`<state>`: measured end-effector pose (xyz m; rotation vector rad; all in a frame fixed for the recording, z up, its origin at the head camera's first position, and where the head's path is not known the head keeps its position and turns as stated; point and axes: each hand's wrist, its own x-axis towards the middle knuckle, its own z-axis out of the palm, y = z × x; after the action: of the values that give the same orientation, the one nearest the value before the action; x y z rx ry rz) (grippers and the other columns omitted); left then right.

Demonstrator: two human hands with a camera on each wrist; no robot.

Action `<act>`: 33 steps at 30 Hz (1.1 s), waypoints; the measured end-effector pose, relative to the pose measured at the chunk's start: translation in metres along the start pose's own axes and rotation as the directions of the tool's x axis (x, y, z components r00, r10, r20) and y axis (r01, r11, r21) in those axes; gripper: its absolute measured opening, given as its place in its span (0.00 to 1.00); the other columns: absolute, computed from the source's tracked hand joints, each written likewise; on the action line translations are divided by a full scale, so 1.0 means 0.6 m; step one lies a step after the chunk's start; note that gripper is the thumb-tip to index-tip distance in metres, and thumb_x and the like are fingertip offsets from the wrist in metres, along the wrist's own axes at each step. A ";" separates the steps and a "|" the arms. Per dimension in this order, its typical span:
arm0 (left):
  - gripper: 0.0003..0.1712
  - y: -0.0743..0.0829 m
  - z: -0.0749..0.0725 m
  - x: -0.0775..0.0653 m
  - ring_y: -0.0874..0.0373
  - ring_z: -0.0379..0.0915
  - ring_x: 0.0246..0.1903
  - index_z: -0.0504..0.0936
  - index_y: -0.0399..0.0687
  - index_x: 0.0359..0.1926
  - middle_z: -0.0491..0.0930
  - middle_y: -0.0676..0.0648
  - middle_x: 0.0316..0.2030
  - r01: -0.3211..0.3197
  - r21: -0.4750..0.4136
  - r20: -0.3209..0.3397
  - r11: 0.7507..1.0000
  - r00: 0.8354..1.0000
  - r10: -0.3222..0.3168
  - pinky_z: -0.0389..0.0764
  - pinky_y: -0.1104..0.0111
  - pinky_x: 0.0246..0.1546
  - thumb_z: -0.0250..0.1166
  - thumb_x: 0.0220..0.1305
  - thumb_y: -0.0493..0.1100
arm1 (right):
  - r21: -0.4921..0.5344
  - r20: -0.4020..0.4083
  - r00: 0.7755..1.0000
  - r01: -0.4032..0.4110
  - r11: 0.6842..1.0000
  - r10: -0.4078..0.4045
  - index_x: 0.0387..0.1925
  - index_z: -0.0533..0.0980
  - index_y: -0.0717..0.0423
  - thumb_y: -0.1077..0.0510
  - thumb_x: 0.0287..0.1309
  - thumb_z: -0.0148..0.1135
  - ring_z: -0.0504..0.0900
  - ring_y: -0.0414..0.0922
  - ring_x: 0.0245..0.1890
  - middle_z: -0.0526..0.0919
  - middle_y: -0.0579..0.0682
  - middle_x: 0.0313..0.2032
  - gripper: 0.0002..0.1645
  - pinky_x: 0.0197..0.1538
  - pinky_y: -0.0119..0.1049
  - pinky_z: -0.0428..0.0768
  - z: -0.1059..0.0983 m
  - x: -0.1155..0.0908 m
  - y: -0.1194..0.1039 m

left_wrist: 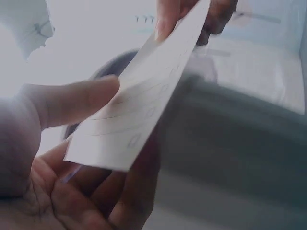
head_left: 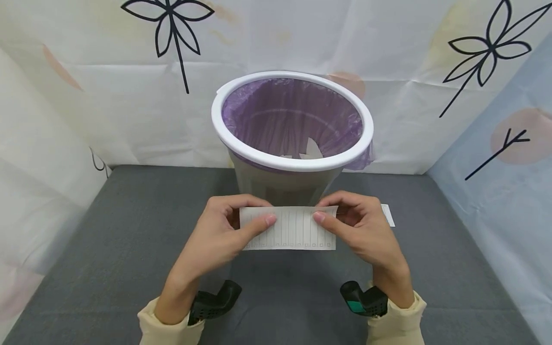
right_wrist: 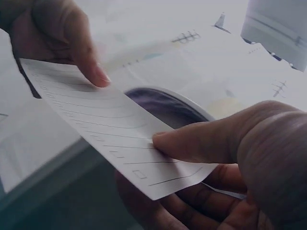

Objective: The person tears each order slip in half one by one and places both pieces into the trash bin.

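Observation:
A strip of lined paper (head_left: pixel 293 230), with a row of small printed boxes along one edge, is held level in front of the bin. My left hand (head_left: pixel 230 227) pinches its left end, thumb on the near face and fingers behind. At the other end my right hand (head_left: pixel 360 227) pinches it the same way. Both wrist views show the lined paper (right_wrist: pixel 110 124) slightly bowed between the two thumbs. Just beyond the hands stands a white-rimmed trash bin (head_left: pixel 293 164) with a purple liner (head_left: pixel 267 115). Some torn paper pieces (head_left: pixel 312 149) lie inside it.
Behind my right hand, a white piece of paper (head_left: pixel 388 215) lies on the dark grey table (head_left: pixel 129 258), partly hidden. A patterned cloth backdrop (head_left: pixel 280 38) rises behind the bin and along both sides. Each wrist carries a black device (head_left: pixel 215 302).

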<state>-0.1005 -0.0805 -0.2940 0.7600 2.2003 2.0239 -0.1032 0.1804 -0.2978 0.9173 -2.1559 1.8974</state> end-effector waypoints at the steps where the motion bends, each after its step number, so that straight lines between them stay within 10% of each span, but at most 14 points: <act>1: 0.05 -0.001 0.008 0.002 0.50 0.82 0.26 0.88 0.40 0.42 0.86 0.45 0.34 -0.008 -0.020 -0.006 1.000 1.000 0.008 0.83 0.62 0.27 0.69 0.66 0.35 | 0.003 0.004 1.000 0.003 1.000 -0.003 0.39 0.81 0.67 0.77 0.59 0.64 0.80 0.43 0.19 0.83 0.53 0.30 0.09 0.24 0.33 0.79 -0.006 -0.002 -0.002; 13: 0.04 -0.012 0.046 0.004 0.52 0.84 0.26 0.90 0.42 0.38 0.88 0.48 0.30 -0.039 -0.026 -0.106 0.999 0.994 0.036 0.83 0.63 0.28 0.71 0.64 0.38 | 0.006 0.097 0.995 -0.028 1.000 0.027 0.42 0.81 0.67 0.76 0.60 0.63 0.80 0.44 0.18 0.84 0.52 0.31 0.09 0.23 0.34 0.79 -0.014 -0.002 -0.003; 33: 0.05 -0.015 0.052 0.007 0.57 0.85 0.35 0.91 0.44 0.40 0.89 0.52 0.36 -0.075 0.042 -0.113 0.996 0.990 0.080 0.83 0.63 0.37 0.72 0.64 0.38 | -0.064 -0.013 0.999 0.035 0.997 -0.036 0.36 0.86 0.62 0.71 0.57 0.71 0.84 0.45 0.27 0.87 0.57 0.30 0.05 0.32 0.35 0.82 0.029 0.009 0.004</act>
<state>-0.0958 -0.0503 -0.3056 0.7632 2.3117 2.1179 -0.1037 0.1622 -0.3009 0.9204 -2.1638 1.8026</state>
